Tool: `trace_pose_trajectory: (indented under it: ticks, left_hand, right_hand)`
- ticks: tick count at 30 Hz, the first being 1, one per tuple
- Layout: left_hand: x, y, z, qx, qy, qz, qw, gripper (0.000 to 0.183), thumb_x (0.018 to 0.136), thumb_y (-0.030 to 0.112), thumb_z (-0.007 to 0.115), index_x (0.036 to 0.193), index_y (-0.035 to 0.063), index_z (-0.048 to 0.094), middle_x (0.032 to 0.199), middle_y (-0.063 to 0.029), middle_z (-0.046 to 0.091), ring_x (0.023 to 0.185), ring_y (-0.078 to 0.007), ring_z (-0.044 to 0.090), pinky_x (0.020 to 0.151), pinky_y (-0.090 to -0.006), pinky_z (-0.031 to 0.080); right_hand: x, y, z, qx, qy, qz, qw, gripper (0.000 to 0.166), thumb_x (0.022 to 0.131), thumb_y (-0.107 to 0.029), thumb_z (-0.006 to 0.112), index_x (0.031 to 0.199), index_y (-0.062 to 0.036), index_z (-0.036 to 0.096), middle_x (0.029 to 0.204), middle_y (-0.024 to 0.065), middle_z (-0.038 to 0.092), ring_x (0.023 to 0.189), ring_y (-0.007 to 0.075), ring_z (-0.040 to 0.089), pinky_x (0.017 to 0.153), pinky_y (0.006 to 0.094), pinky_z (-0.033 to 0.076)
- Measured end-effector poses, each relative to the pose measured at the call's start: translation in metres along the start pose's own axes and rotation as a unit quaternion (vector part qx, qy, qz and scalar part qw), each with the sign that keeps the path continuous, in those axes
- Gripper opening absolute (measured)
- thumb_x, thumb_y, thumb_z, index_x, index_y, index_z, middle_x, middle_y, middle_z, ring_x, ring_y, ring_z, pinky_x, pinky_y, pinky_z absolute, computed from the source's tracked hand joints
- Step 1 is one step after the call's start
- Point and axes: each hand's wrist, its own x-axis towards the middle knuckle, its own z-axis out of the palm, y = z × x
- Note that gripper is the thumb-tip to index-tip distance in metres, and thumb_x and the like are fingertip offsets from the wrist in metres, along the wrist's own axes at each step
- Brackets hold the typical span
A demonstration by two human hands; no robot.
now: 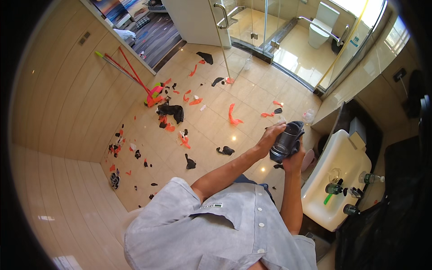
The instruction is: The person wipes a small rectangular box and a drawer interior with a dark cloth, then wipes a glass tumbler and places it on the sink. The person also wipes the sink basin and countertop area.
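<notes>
In front of me, above the tiled floor, a clear cylindrical cup (282, 145) is tilted between my two hands. A dark blue-grey cloth (295, 130) wraps around its far and right sides. My left hand (271, 136) grips the cup and cloth from the left, fingers near the upper end. From below and to the right, my right hand (294, 160) holds the cloth against the cup; its fingers are partly hidden. The white washbasin (314, 182) lies to the right of my right forearm, with a glass cup (334, 175) inside it.
Torn black plastic (171, 112) and red plastic scraps (233, 114) litter the floor. Red and green long-handled cleaning tools (126, 71) lean on the left wall. Dark green bottles (333, 189) and a clear bottle (369, 178) are at the basin. A glass door (249, 33) stands beyond.
</notes>
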Motion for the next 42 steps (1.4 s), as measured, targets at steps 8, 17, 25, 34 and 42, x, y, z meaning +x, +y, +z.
trace_pose_trajectory:
  ticks: [8, 17, 25, 34, 42]
  left_hand:
    - [-0.015, -0.031, 0.057, 0.415, 0.160, 0.216, 0.869, 0.073, 0.084, 0.052, 0.071, 0.122, -0.0086, 0.055, 0.109, -0.0212, 0.061, 0.102, -0.0311, 0.064, 0.085, -0.0374, 0.051]
    - [-0.004, -0.056, 0.094, 0.168, 0.057, 0.001, 0.984, 0.061, 0.082, 0.037, 0.078, 0.119, -0.0062, 0.055, 0.107, -0.0132, 0.065, 0.100, -0.0187, 0.062, 0.088, -0.0293, 0.050]
    - [-0.028, -0.061, 0.134, 0.099, -0.094, -0.090, 0.987, 0.078, 0.086, 0.042, 0.070, 0.134, -0.0136, 0.044, 0.118, -0.0155, 0.062, 0.109, -0.0176, 0.058, 0.096, -0.0302, 0.045]
    - [-0.028, -0.094, 0.146, 0.326, 0.029, 0.080, 0.942, 0.057, 0.082, 0.038, 0.073, 0.113, -0.0086, 0.061, 0.104, -0.0195, 0.069, 0.098, -0.0225, 0.066, 0.089, -0.0326, 0.050]
    - [-0.042, -0.095, 0.131, 0.364, 0.032, 0.162, 0.916, 0.058, 0.079, 0.036, 0.077, 0.115, -0.0055, 0.059, 0.108, -0.0209, 0.069, 0.108, -0.0295, 0.066, 0.095, -0.0382, 0.049]
  right_hand:
    - [-0.008, -0.018, -0.037, -0.007, 0.110, -0.095, 0.989, 0.036, 0.105, -0.033, 0.039, 0.120, -0.0068, 0.059, 0.106, 0.0073, 0.068, 0.093, 0.0192, 0.068, 0.086, 0.0329, 0.056]
    - [-0.070, -0.042, -0.045, -0.228, 0.159, -0.173, 0.945, 0.036, 0.106, -0.028, 0.041, 0.122, 0.0001, 0.057, 0.114, 0.0065, 0.061, 0.106, 0.0152, 0.059, 0.094, 0.0294, 0.045]
    - [-0.081, -0.088, -0.088, -0.025, 0.099, -0.095, 0.990, 0.040, 0.102, -0.040, 0.047, 0.122, -0.0074, 0.061, 0.113, 0.0062, 0.068, 0.101, 0.0197, 0.066, 0.091, 0.0347, 0.053]
    - [-0.074, -0.081, -0.100, -0.059, 0.165, -0.119, 0.977, 0.039, 0.105, -0.036, 0.036, 0.122, -0.0092, 0.059, 0.116, 0.0068, 0.066, 0.104, 0.0204, 0.065, 0.092, 0.0324, 0.052]
    - [-0.061, -0.049, -0.130, -0.117, 0.224, -0.171, 0.952, 0.039, 0.105, -0.031, 0.035, 0.129, -0.0071, 0.054, 0.121, 0.0080, 0.060, 0.111, 0.0211, 0.061, 0.096, 0.0344, 0.049]
